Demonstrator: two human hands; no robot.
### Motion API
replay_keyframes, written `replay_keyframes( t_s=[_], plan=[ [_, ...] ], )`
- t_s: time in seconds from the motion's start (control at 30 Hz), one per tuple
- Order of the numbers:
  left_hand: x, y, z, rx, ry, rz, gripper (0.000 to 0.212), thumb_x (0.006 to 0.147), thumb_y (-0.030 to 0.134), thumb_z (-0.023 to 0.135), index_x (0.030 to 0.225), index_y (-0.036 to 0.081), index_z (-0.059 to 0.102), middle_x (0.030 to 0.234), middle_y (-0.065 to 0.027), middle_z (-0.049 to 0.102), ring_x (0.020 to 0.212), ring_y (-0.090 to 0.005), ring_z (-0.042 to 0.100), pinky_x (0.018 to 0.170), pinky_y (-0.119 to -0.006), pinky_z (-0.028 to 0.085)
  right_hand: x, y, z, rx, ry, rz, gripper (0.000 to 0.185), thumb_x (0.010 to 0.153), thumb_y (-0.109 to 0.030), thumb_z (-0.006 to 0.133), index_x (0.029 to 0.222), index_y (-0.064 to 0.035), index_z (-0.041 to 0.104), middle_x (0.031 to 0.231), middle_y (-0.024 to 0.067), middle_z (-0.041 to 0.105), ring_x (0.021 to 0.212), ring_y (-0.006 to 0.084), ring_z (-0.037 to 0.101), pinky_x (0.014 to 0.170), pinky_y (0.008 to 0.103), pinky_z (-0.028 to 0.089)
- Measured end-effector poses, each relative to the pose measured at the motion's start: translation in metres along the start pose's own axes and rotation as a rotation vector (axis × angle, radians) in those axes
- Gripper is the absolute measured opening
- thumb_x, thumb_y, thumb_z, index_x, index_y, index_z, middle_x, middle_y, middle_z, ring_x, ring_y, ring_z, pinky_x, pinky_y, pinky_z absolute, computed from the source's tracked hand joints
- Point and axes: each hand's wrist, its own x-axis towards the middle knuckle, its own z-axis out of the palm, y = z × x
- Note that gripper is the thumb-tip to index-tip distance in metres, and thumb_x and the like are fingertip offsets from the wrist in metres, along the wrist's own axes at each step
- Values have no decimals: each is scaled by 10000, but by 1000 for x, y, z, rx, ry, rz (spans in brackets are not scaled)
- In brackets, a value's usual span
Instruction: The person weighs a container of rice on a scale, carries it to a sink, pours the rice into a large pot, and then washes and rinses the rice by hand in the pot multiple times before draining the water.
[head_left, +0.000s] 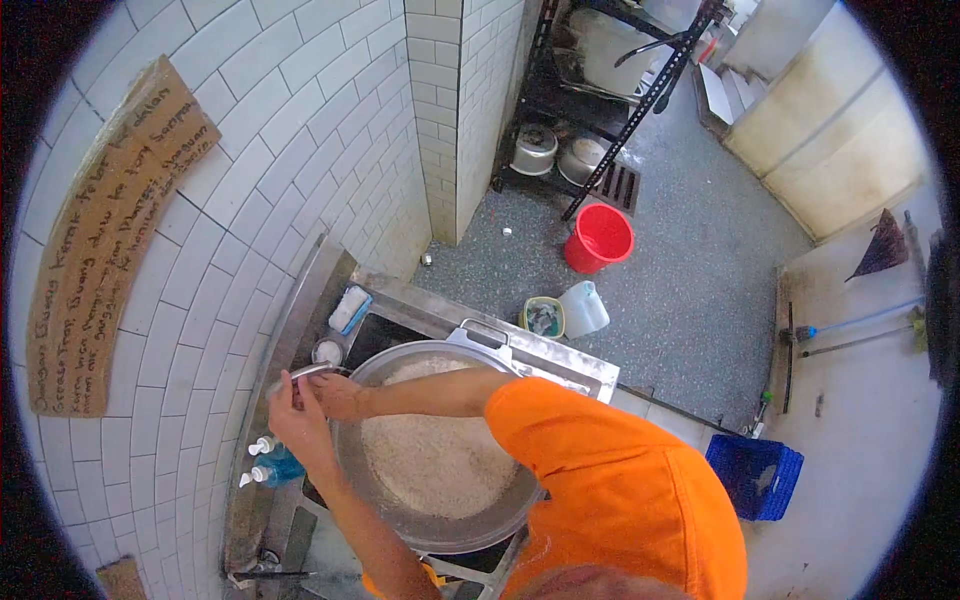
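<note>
Both hands meet at a curved metal piece (313, 369), which looks like a tap spout, beside the tiled wall. My left hand (295, 415) has its fingertips raised against the near end of it. Just beneath the metal, my right hand (339, 396) reaches in with its fingers partly hidden behind the left. Whether either hand grips anything is not clear. Under my right forearm stands a large round metal pot (442, 541), holding a pale, grainy mass (439, 465) that looks like rice. A small round cup (328, 352) with white contents sits beyond the spout.
Pump bottles of blue liquid (281, 466) stand left of the pot. A blue-and-white scrubbing brush (350, 309) lies on the ledge. On the floor are a red bucket (598, 238), a white jerrycan (586, 309) and a blue crate (754, 478). A metal rack (628, 127) stands behind.
</note>
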Motion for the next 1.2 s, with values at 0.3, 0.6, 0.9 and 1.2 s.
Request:
replay_keyframes(
  t_s=[0.3,0.6,0.9,1.2],
  plan=[
    [-6,1,11,-184,18,8,321,852,127,657,1128,-36,653,793,-168,623,675,-267,621,612,-371,483,-18,-5,-16,-21,-461,106,265,821,-333,570,887,-153,753,1093,109,654,1159,315,486,990,525,314],
    [4,17,31,-21,-87,-141,465,808,383,694,1051,-12,660,931,-248,665,853,-404,647,762,-467,499,-50,0,-33,-34,-187,136,411,892,-360,500,1144,-70,646,1147,163,587,1123,359,515,1011,584,299],
    [-32,-26,-6,-22,-18,-68,343,754,274,726,1005,52,648,834,-155,636,790,-329,611,721,-431,475,-192,-76,-184,640,-168,538,352,868,-110,606,1199,3,568,1251,214,557,1190,378,480,1009,455,383],
    [-53,-51,-41,-92,-128,-22,350,754,233,723,1056,61,679,806,-153,632,779,-306,617,728,-402,483,-255,-61,-290,417,-417,662,361,932,-161,535,1246,17,528,1120,219,582,1049,378,518,937,438,407]
  ],
)
